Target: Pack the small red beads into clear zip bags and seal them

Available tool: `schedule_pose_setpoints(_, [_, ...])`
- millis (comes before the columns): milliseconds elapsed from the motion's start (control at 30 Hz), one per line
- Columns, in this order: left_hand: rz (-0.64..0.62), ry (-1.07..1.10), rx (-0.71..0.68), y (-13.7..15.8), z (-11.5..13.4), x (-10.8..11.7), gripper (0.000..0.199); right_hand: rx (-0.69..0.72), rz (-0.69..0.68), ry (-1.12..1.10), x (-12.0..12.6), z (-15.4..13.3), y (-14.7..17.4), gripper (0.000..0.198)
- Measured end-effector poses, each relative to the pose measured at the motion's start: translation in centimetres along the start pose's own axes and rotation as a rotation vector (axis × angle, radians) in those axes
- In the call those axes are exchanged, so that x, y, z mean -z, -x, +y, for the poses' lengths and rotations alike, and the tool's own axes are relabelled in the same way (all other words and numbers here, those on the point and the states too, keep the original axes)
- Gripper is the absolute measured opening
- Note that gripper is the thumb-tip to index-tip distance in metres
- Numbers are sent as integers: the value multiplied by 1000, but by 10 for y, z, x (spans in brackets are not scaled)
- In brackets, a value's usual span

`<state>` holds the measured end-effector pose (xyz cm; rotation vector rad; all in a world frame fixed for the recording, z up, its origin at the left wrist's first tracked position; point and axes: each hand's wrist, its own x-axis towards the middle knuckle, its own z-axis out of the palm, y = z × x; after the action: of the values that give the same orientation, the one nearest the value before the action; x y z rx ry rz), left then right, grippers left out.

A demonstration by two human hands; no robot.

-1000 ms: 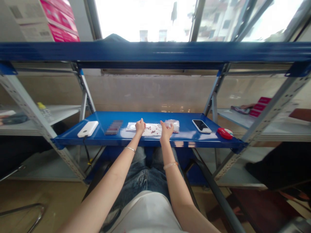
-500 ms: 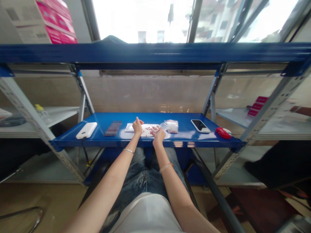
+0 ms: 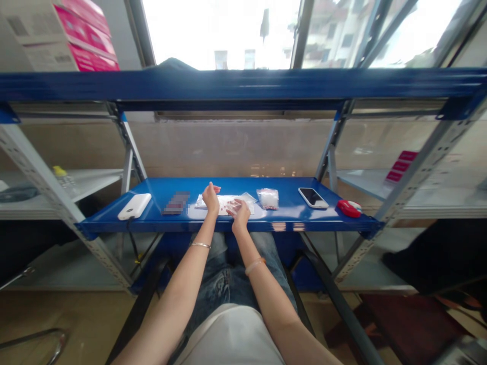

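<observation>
With our right hand (image 3: 239, 212) we pinch a clear bag (image 3: 249, 197) between the fingertips, its loose end reaching past them to the right over a white sheet (image 3: 227, 198). Our left hand (image 3: 211, 198) has its fingers curled, though we cannot tell whether they grip anything, and small reddish pieces (image 3: 222, 208) lie on the sheet between both sets of fingers. Right of the right fingers, and apart from them, we see a filled packet (image 3: 268, 197), then a phone (image 3: 313, 197) farther off.

The fingers (image 3: 239, 204) of the right hand (image 3: 240, 216) have moved left from the filled bag (image 3: 268, 198), bringing a clear bag (image 3: 248, 197) along.
</observation>
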<state>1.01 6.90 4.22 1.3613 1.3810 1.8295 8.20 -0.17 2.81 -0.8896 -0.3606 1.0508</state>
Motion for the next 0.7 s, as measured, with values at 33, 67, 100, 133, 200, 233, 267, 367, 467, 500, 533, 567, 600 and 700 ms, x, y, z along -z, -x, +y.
schedule_pose_setpoints(33, [64, 71, -4, 4, 8, 4, 46, 8, -15, 8, 0, -4, -1, 30])
schedule_pose_setpoints(67, [77, 123, -22, 9, 15, 9, 43, 24, -41, 23, 1, -8, -1, 31])
schedule_pose_setpoints(100, [52, 155, -31, 14, 23, 14, 41, 47, -76, 43, 2, -12, -1, 33])
schedule_pose_setpoints(133, [-12, 168, -36, 20, 29, 20, 39, 70, -115, 66, 3, -17, 0, 34])
schedule_pose_setpoints(200, [-221, 148, -30, 32, 41, 32, 39, 108, -190, 106, 5, -24, 1, 36])
schedule_pose_setpoints(233, [-332, 118, -3, 37, 45, 39, 39, 121, -220, 121, 6, -28, 2, 37])
schedule_pose_setpoints(267, [-437, 104, 17, 42, 48, 45, 39, 129, -241, 132, 7, -30, 3, 37])
schedule_pose_setpoints(367, [-595, 84, -19, 50, 56, 61, 36, 127, -272, 157, 8, -36, 4, 36])
schedule_pose_setpoints(467, [-601, 42, -83, 52, 58, 70, 33, 142, -325, 176, 10, -40, 4, 34])
schedule_pose_setpoints(500, [-598, 32, -95, 52, 58, 71, 32, 152, -342, 183, 11, -42, 4, 33])
schedule_pose_setpoints(533, [-591, 30, -104, 52, 57, 72, 32, 164, -358, 194, 12, -43, 5, 33])
schedule_pose_setpoints(567, [-572, 39, -110, 52, 56, 72, 32, 172, -375, 211, 14, -45, 5, 33])
schedule_pose_setpoints(600, [-539, 55, -112, 52, 55, 72, 32, 177, -394, 234, 16, -48, 6, 33])
schedule_pose_setpoints(700, [-383, 108, -93, 51, 50, 71, 32, 171, -504, 313, 22, -58, 8, 34])
